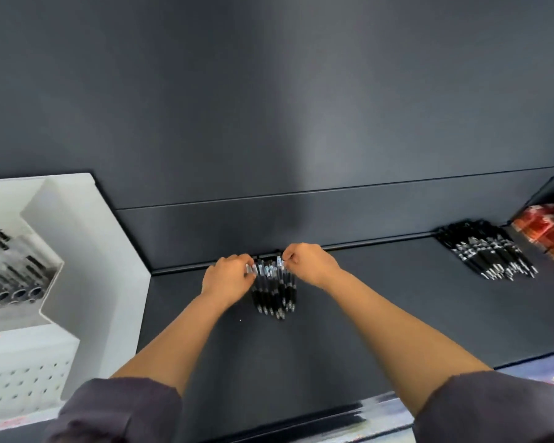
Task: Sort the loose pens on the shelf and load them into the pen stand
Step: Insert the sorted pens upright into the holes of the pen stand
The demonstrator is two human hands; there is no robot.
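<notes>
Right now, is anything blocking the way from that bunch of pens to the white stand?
Nothing visible does. The left hand and right hand grip the bunch, and no object lies on the shelf between it and the stand at left. The other pile sits off to the right.

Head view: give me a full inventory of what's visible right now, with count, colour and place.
shelf: one, dark grey, spans the frame
pen stand: one, white, far left
stored pens: several, dark, inside the pen stand
perforated panel: one, white, lower left, below the pen stand
pen bundle: one, several black pens, mid-shelf by the back wall, tips toward the camera
pen pile: one, many black pens, right side of the shelf by the back wall
red packets: blurred stack, red, far right edge
left hand: one, grips the pen bundle's upper left
right hand: one, grips its upper right
sleeves: two, dark grey-purple, bottom corners
</notes>
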